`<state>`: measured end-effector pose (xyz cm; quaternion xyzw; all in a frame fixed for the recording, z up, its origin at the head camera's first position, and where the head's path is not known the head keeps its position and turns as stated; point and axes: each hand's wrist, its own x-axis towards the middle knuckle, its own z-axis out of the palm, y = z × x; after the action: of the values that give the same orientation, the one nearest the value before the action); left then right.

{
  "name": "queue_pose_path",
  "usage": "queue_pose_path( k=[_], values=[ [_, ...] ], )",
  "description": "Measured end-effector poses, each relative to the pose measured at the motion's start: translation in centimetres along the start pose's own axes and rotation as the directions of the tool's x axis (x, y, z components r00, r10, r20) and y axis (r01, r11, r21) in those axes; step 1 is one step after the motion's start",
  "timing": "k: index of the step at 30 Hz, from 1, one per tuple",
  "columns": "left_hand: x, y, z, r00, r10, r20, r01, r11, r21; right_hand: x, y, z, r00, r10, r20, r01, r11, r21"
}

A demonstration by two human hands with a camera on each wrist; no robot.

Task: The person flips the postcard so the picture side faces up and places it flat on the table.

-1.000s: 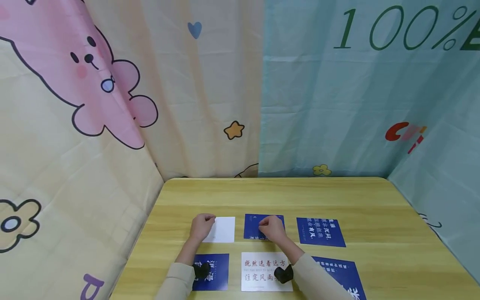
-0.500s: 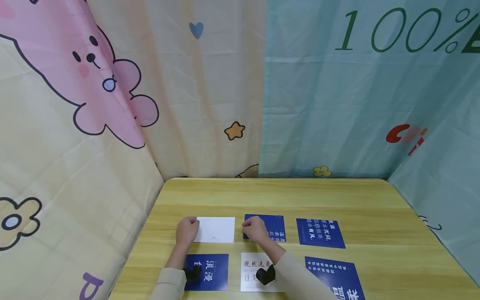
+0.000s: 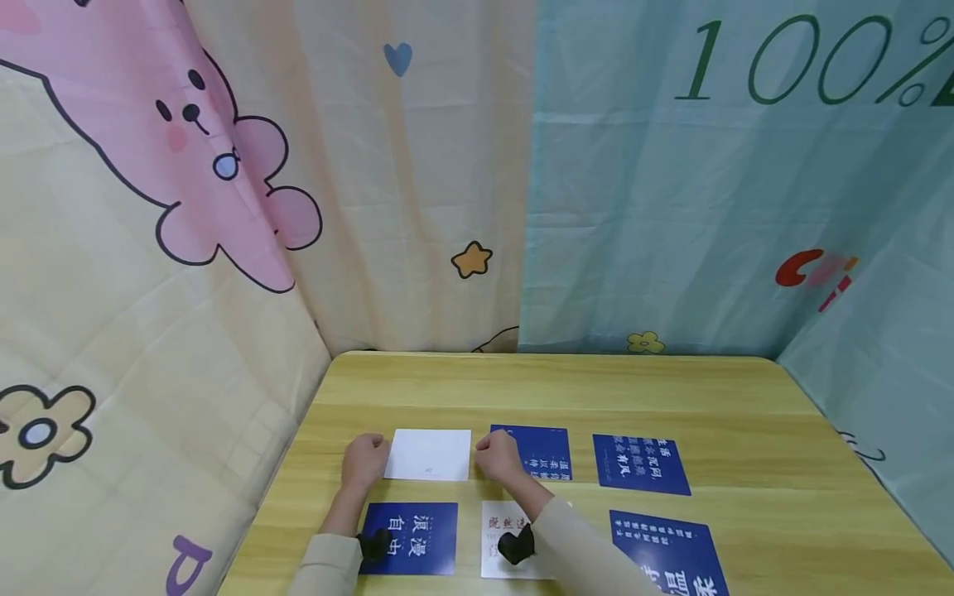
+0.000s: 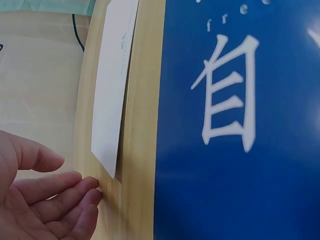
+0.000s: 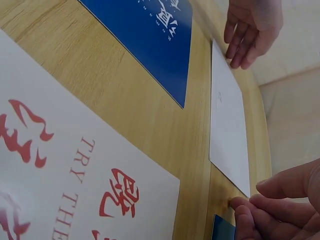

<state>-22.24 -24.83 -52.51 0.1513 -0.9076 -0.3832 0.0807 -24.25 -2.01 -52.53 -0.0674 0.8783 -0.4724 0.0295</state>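
Note:
A plain white card [image 3: 428, 454] lies flat in the back row at the left, with tiny print near its front edge. My left hand [image 3: 363, 461] is just beside its left edge; in the left wrist view the thumb and loosely bent fingers [image 4: 70, 197] are apart, with nothing between them. At the card's right edge is my right hand [image 3: 501, 458], which partly overlaps a blue card [image 3: 547, 451] with white writing. In the right wrist view its fingertips [image 5: 255, 202] are right at the white card's near corner, thumb and index finger slightly apart.
In the front row lie a blue card [image 3: 440, 538] and a white card with red writing [image 5: 75, 150], partly under my right forearm. Two more blue cards, a back one [image 3: 643, 463] and a front one [image 3: 663, 538], lie right on the wooden table [image 3: 782, 463]. Printed curtains [image 3: 417, 165] surround it.
Both hands have moved left. The left hand has come off the white card to its left side, baring it fully; the right hand has moved off most of the middle blue card.

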Motion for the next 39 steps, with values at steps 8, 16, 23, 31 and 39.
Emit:
queue_pose_path(
  k=[8, 16, 23, 31, 39],
  values=[
    [0.0, -0.1, 0.3, 1.000, 0.005, -0.001, -0.005, 1.000, 0.008, 0.0, 0.1, 1.0, 1.000, -0.015, 0.002, 0.015, 1.000, -0.002],
    [0.0, 0.2, 0.6, 1.000, 0.010, -0.026, -0.010, 1.000, -0.018, -0.1, -0.4, 1.2, 1.000, 0.024, -0.003, -0.023, 0.999, 0.036],
    [-0.1, 0.4, 1.0, 1.000, 0.005, -0.022, -0.006, 0.999, -0.033, -0.2, -0.6, 1.7, 0.996, 0.082, -0.026, -0.081, 0.995, 0.052],
    [0.1, 0.2, 1.2, 1.000, -0.002, -0.031, 0.000, 0.999, -0.048, -0.3, -0.8, 1.8, 0.986, 0.160, -0.054, -0.153, 0.982, 0.108],
    [0.5, 0.3, 1.2, 1.000, -0.013, -0.027, 0.011, 0.997, -0.073, 0.0, -0.9, 1.7, 0.974, 0.213, -0.075, -0.201, 0.969, 0.142]
  ],
)
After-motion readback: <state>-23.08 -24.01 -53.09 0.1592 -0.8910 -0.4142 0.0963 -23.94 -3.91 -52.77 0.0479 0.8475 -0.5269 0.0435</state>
